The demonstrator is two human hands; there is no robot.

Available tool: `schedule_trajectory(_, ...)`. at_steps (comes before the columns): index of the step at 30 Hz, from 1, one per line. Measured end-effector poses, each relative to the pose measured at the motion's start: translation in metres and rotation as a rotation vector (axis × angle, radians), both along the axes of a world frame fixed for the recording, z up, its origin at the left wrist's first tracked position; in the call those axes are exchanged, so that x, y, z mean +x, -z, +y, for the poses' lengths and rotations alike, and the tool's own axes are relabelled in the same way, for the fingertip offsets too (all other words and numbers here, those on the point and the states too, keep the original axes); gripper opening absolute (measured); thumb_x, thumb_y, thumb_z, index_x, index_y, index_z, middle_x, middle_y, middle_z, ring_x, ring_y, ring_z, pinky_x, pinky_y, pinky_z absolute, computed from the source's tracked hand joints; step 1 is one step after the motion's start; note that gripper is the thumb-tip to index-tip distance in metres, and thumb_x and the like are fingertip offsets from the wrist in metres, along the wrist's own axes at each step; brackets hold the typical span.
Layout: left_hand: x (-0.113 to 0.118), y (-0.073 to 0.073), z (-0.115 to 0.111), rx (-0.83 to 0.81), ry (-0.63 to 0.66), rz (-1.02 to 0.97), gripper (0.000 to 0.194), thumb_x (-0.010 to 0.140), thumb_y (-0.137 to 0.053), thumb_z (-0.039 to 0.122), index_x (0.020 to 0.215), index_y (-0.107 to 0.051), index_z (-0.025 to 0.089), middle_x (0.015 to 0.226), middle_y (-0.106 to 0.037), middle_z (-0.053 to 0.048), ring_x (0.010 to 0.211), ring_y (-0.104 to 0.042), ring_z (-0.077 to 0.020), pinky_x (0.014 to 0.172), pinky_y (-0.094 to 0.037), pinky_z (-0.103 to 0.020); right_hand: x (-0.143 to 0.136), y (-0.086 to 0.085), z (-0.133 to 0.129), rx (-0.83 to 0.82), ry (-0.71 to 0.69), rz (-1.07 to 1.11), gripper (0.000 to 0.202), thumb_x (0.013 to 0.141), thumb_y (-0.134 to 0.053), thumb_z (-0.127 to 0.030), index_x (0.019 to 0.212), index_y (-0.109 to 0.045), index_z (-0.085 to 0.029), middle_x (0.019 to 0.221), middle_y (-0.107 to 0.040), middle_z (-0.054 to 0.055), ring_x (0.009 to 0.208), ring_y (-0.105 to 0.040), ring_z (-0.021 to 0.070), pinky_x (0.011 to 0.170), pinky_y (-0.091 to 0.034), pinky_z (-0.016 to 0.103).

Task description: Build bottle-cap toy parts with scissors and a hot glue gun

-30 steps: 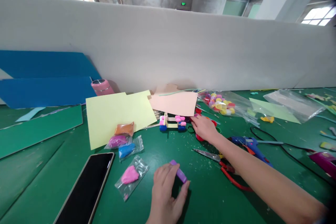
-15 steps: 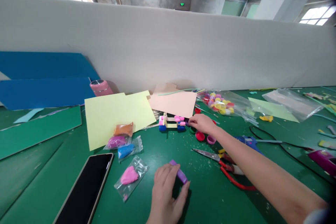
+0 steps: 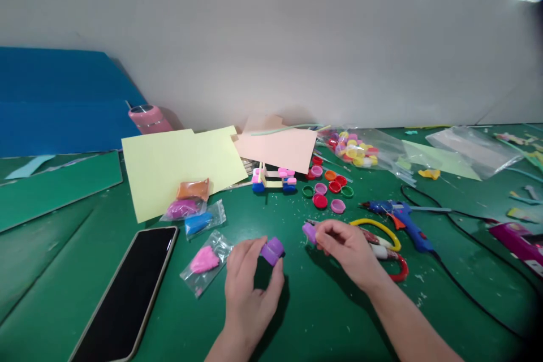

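Between the thumb and fingers of my left hand (image 3: 250, 288) is a purple bottle cap piece (image 3: 272, 251), which looks like caps joined end to end. My right hand (image 3: 348, 249) pinches a single purple bottle cap (image 3: 309, 233) by its side, a short way right of the left one and apart from it. Several loose caps in red, pink, orange and green, among them a red cap (image 3: 319, 201), lie beyond my right hand. Under and beside that hand are scissors (image 3: 396, 267) with red and yellow handles, their blades mostly hidden.
A small stick model (image 3: 274, 181) with blue and pink parts stands at the middle. Clay packets (image 3: 206, 260) and a phone (image 3: 127, 294) lie to the left. On the right are a blue glue gun (image 3: 407, 223) with its cord and a bag of caps (image 3: 354, 150).
My right hand has come back from the loose caps toward me, bringing a purple cap near my left hand. The left hand has turned its purple piece. The view has tilted down.
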State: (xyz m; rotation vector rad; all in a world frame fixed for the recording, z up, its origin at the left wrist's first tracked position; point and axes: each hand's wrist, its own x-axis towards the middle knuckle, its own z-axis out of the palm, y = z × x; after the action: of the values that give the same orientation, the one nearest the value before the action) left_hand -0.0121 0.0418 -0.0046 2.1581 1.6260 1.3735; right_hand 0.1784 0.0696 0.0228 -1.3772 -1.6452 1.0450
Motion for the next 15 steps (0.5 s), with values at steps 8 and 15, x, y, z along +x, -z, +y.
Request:
schedule_trajectory(8,-0.001,-0.005,-0.002,-0.069,0.012,-0.060,0.031,0.072,-0.056,0.014,0.101,-0.050,0.019,0.085,-0.059,-0.005,0.079,-0.056,-0.0195,0.070,-0.047,-0.034,-0.017,0.024,-0.007,-0.090,-0.048,0.080,0.024,0.085,-0.046,-0.035,0.081,-0.059,-0.015,0.070,-0.063,0.002,0.067,-0.061,0.0143,0.062,-0.049,0.024)
schedule_trajectory(15,0.000,-0.002,-0.005,-0.157,0.040,-0.172,0.031,0.072,-0.055,0.014,0.102,-0.051,0.020,0.089,-0.061,-0.005,0.081,-0.060,-0.0193,0.072,-0.050,-0.032,-0.017,0.024,-0.008,0.026,-0.067,-0.036,0.017,0.087,-0.041,-0.024,0.089,-0.057,-0.018,0.081,-0.064,0.004,0.076,-0.062,0.0160,0.068,-0.051,0.028)
